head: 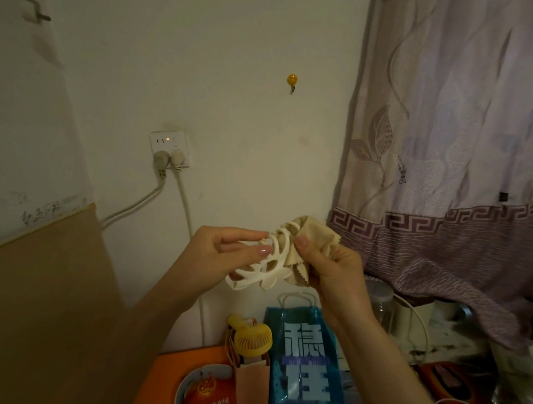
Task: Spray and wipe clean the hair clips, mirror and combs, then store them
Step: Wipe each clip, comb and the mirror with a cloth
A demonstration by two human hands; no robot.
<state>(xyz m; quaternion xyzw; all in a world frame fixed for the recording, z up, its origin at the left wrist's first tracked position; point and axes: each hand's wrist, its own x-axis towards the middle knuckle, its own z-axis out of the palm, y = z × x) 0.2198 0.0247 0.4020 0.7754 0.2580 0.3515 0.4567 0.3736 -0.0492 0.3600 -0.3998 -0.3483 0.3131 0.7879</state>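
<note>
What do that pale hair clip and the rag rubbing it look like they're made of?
The hair clip looks like moulded plastic, cream and matte: rigid curved ribs with open gaps and smooth rounded edges, no shine like metal. The cloth seems a thin, soft beige fabric, perhaps microfibre: it bunches into folds in the right hand and has a zigzag-cut edge. The left hand pinches the clip.

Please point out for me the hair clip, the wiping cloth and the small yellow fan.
hair clip (263, 265): head view, on its cream openwork body between the hands.
wiping cloth (314, 235): head view, on the beige fold above the right thumb.
small yellow fan (253, 340): head view, on its round grille.
</note>
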